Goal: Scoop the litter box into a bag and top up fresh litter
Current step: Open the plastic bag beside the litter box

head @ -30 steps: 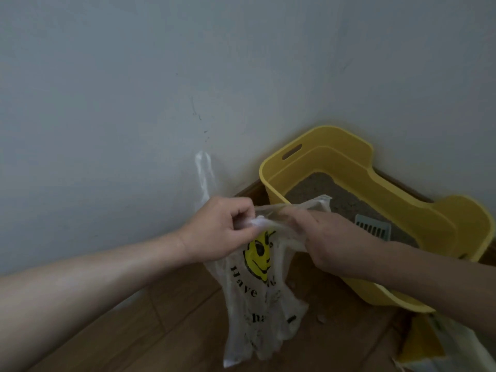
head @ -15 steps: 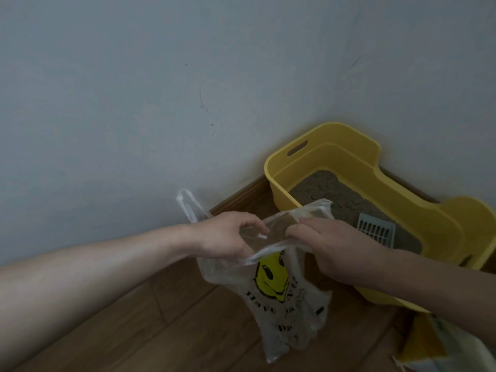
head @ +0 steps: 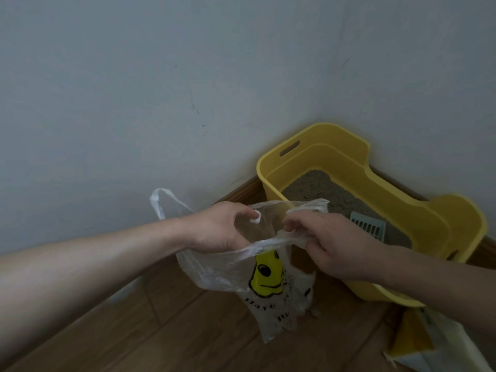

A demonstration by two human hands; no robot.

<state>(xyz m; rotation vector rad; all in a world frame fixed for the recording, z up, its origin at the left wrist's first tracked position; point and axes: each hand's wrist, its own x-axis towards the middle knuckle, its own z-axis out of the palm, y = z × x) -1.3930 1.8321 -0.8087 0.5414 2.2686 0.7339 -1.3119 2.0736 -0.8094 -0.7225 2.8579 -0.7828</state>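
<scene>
Bag (head: 268,276) | rim spread between grips | left hand (head: 217,229), right hand (head: 331,251) both pinching it

Looks like a room in a home: plain pale walls (head: 134,103) meeting in a corner, wood-plank floor (head: 188,331), wooden skirting (head: 241,187), and a yellow cat litter box (head: 335,135) tucked into that corner.

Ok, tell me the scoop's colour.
The scoop is pale grey, best seen in the head view.
</scene>
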